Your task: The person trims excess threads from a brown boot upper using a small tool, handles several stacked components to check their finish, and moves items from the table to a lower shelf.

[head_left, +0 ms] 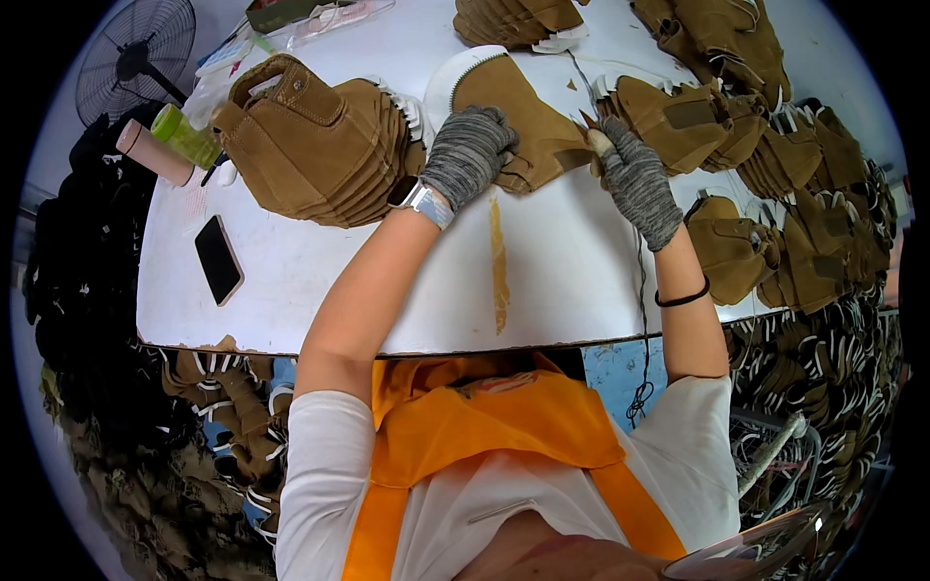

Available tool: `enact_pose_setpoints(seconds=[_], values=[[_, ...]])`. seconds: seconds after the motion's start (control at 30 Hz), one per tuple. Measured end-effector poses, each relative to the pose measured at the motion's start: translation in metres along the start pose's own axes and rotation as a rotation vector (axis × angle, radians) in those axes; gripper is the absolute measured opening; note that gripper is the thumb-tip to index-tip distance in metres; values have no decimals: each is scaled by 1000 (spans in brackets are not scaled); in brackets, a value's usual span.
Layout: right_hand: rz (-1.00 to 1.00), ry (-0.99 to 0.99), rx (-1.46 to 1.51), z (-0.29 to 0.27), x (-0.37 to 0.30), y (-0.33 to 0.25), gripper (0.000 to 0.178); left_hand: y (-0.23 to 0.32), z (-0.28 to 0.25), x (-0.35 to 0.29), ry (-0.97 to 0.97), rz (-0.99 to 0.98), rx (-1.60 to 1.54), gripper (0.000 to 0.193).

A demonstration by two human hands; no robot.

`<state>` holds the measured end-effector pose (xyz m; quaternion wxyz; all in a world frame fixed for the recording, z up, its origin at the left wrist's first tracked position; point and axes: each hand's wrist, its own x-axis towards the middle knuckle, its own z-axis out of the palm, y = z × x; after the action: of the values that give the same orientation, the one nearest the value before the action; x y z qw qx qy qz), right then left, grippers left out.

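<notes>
A brown suede boot upper point(518, 102) with a white stitched rim lies in front of me on the table. My left hand point(468, 153), in a grey knitted glove, is closed over its left side, fingers curled on the suede. My right hand point(635, 179), gloved alike with a bare fingertip showing, is closed beside the upper's right edge. A small dark pointed tip sticks out by its fingers; the thing they hold is mostly hidden. To the left of my left hand stands a stack of brown uppers point(320, 145), their white edges facing it.
Further uppers point(668, 121) are piled along the right side. On the white table point(417, 300) lie a black phone point(219, 259), a pink cup point(155, 153) and a green cup point(186, 136). A fan point(136, 60) stands far left. A dark cord point(641, 320) hangs over the front edge.
</notes>
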<state>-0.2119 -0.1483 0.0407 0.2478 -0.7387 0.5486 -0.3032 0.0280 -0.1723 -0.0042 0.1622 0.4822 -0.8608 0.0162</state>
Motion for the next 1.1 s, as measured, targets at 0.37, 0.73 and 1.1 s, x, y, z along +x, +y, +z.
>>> enact_pose_setpoints(seconds=[0.37,0.73,1.1], values=[[-351,-185,-669,29,28,-26,34,-23,15,-3,150,-689,-1011,33],[-347,-428,-817,77,79,-37,32,-34,38,-7,307,-701,-1171,25],[-281,-456,-627,83,77,-30,26,-26,31,-15,275,-644,-1173,26]])
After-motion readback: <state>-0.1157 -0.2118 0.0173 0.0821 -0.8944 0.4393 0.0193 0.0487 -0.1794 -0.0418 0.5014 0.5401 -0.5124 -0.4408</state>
